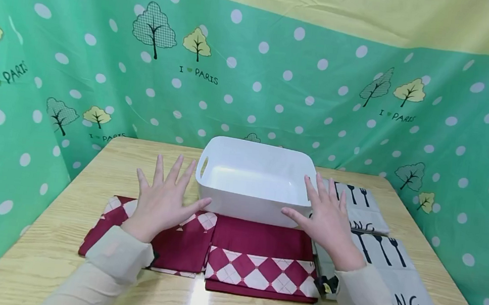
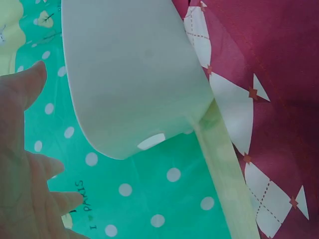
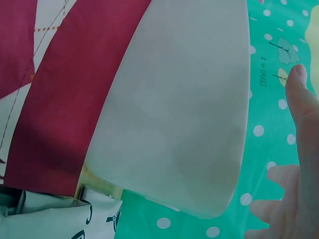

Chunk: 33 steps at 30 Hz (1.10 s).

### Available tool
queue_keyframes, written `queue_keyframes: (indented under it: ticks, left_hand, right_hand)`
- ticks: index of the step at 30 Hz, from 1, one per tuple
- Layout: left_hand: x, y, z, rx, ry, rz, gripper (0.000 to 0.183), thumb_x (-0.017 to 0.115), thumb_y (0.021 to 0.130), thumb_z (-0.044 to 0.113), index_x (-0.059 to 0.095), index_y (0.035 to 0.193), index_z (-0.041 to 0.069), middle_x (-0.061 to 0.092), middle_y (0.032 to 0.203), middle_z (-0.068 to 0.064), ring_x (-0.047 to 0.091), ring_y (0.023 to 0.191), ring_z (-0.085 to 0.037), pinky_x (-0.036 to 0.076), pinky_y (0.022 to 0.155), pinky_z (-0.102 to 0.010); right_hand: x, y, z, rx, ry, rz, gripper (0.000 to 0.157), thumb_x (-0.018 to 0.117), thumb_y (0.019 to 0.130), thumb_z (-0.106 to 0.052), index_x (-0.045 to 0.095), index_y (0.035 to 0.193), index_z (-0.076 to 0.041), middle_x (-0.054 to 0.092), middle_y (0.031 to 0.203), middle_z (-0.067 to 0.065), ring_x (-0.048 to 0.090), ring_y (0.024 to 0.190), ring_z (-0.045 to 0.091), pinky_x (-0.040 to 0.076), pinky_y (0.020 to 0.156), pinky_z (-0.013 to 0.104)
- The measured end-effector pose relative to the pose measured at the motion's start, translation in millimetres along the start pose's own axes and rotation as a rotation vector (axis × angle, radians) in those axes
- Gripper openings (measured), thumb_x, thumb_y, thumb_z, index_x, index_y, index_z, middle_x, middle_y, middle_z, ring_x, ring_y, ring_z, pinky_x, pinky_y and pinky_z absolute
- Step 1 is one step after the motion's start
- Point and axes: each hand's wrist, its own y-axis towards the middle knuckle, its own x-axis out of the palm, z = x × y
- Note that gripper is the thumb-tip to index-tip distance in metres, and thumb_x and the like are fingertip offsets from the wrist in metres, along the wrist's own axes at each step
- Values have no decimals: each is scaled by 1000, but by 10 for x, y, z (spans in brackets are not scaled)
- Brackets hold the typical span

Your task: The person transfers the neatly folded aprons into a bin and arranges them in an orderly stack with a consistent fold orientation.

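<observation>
Fingers [image 1: 159, 170] of the left hand [image 1: 162, 208] are spread wide, empty, over one red cloth [image 1: 182, 251]. The bin [image 1: 251, 209] is centred on the counter [image 1: 57, 221] behind another, perhaps for either hand's reach. Beside the right hand [image 1: 327, 218], likewise splayed, grey cloths [image 1: 389, 277] are laid, apparently grouped by colour.

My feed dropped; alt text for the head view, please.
A person's left grip and right grip are spread open near a white bin on a wooden table. Folded maroon cloths lie in front; pale cutlery-print cloths to the right.
</observation>
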Motion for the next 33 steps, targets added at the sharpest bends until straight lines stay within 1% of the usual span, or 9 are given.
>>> queue_keyframes:
  ticks: [3,9,14,19,23,25,29,33]
  left_hand:
    - [-17,-12,12,3,-5,8,99,45,85,79,16,160,22,11,167,-15,-11,149,-51,-10,106,-83]
    - [-24,-73,22,3,-21,34,99,46,85,80,16,160,23,12,167,-13,-8,150,-50,-4,108,-83]
    - [-9,-118,41,-16,-52,40,100,46,85,79,15,160,21,14,166,-14,-5,150,-50,-4,110,-81]
    - [13,-173,81,-21,-81,56,101,47,85,79,16,160,17,16,166,-15,-2,150,-51,-4,111,-80]
    - [35,-221,112,-33,-112,54,103,47,85,79,14,160,15,19,165,-16,-1,150,-50,0,112,-79]
    - [48,-244,125,-42,-127,48,105,46,85,79,13,160,13,20,165,-16,0,150,-49,2,113,-78]
    - [73,-295,159,-57,-156,35,105,46,86,78,14,159,9,21,164,-16,3,150,-49,6,114,-77]
    - [101,-348,192,-64,-186,25,105,47,87,76,15,159,7,21,164,-16,5,150,-49,10,115,-75]
  right_hand:
    - [-35,-28,-18,11,23,0,100,59,85,-70,19,159,-15,11,166,18,0,151,47,-2,118,71]
    - [-76,-111,-53,50,108,-4,97,58,87,-68,19,159,-15,10,165,21,-3,151,47,-3,119,70]
    - [-79,-181,-79,67,168,-5,96,58,89,-65,17,159,-13,7,166,20,-5,151,46,-3,120,68]
    - [-65,-237,-97,97,217,-3,96,58,91,-62,13,160,-12,6,167,18,-2,152,44,2,119,71]
    - [-53,-278,-111,125,273,-4,94,58,92,-58,11,160,-13,5,167,16,0,152,43,6,115,75]
    - [-45,-303,-113,141,306,-8,95,58,93,-57,9,160,-13,4,167,16,0,153,42,8,114,76]
    - [-28,-344,-113,179,370,-17,98,56,93,-60,0,160,-15,2,168,13,1,154,39,13,115,74]
    - [-18,-382,-117,218,419,-27,100,54,93,-62,-6,159,-17,-1,168,13,2,153,40,14,114,74]
